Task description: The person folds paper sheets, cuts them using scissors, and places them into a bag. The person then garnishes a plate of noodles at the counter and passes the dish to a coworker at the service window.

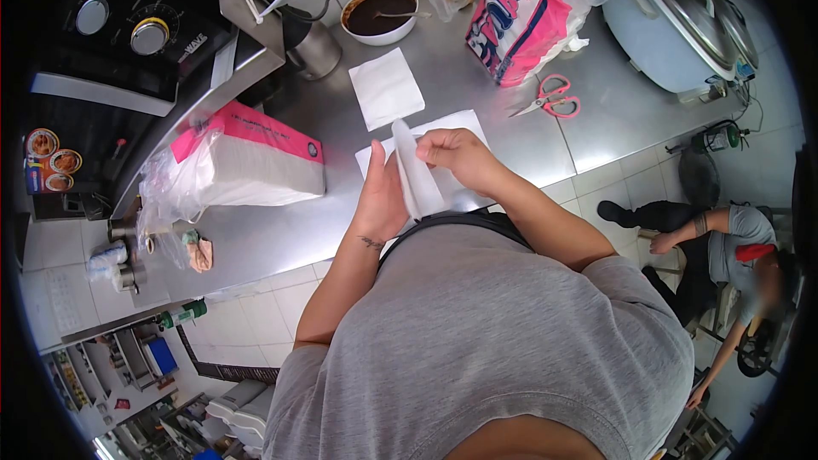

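Observation:
Between my hands stands a folded white paper napkin (417,179), partly opened like a booklet. My left hand (385,193) supports it from the left side, thumb pointing up and the other fingers mostly hidden behind the paper. At the napkin's upper right edge, my right hand (456,156) pinches it between thumb and fingers. Beneath them more white paper (469,123) lies on the steel counter. A flat square napkin (386,89) rests just beyond my hands. To the left, a large stack of white napkins (256,166) sits in a pink and clear plastic package.
Pink-handled scissors (552,100) lie right, near a pink printed bag (524,21). A bowl of dark sauce (379,15) with a spoon stands at the back. A microwave (111,60) is left, a lidded cooker (673,25) far right. Another person (733,247) sits at right.

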Action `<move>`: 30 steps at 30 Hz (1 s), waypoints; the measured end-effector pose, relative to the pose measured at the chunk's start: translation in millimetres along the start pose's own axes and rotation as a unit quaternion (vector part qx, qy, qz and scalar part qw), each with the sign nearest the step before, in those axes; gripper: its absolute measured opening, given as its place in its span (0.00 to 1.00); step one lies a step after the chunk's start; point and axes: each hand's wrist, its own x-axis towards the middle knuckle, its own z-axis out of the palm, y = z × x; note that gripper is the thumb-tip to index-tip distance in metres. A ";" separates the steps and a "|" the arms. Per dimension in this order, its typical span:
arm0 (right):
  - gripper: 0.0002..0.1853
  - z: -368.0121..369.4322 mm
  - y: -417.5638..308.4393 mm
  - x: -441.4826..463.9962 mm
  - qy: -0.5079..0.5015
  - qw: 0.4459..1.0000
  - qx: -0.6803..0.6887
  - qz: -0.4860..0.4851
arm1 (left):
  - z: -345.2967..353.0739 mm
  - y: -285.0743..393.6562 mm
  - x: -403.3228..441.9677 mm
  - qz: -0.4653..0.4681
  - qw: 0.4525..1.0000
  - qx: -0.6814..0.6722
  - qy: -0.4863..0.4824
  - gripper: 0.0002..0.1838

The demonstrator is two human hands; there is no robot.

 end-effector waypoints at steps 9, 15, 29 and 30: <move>0.06 -18.2 -6.2 1.2 0.054 0.993 0.098 0.037 | -17.3 2.4 -3.5 0.066 0.974 0.191 0.104 0.25; 0.08 -81.8 14.6 31.6 0.023 0.976 0.190 0.099 | -55.5 28.5 -0.2 -0.002 0.953 0.242 0.183 0.16; 0.47 -34.0 72.1 -27.4 -0.009 0.914 -0.382 -0.135 | -112.8 -41.4 10.5 -0.040 0.960 -0.060 0.269 0.18; 0.44 -31.5 76.1 -30.0 0.004 0.926 -0.360 -0.116 | -113.3 -44.7 9.1 -0.045 0.958 -0.063 0.276 0.18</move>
